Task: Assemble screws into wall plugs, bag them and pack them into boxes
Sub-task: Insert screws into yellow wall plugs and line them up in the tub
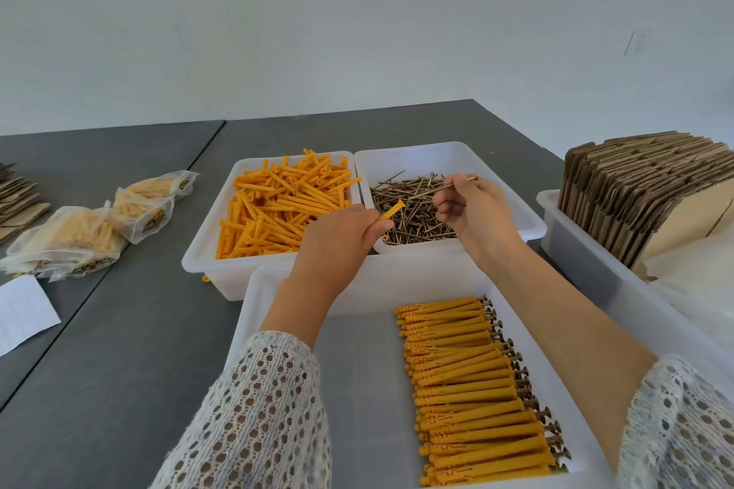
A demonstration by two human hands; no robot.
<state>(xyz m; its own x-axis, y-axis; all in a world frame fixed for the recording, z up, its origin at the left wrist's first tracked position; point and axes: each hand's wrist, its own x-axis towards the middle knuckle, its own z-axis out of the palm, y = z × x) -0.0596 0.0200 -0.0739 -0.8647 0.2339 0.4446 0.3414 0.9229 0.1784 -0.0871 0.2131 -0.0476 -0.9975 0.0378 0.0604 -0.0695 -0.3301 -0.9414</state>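
Over a grey tabletop, the left hand pinches one orange wall plug and the right hand pinches a single screw — both held just above a white tub of loose screws. Beside it on the left sits a white tub of loose plugs. In the nearest tub lies a neat row of finished plugs with screws; filled bags lie far left, flat cardboard boxes stand at right.
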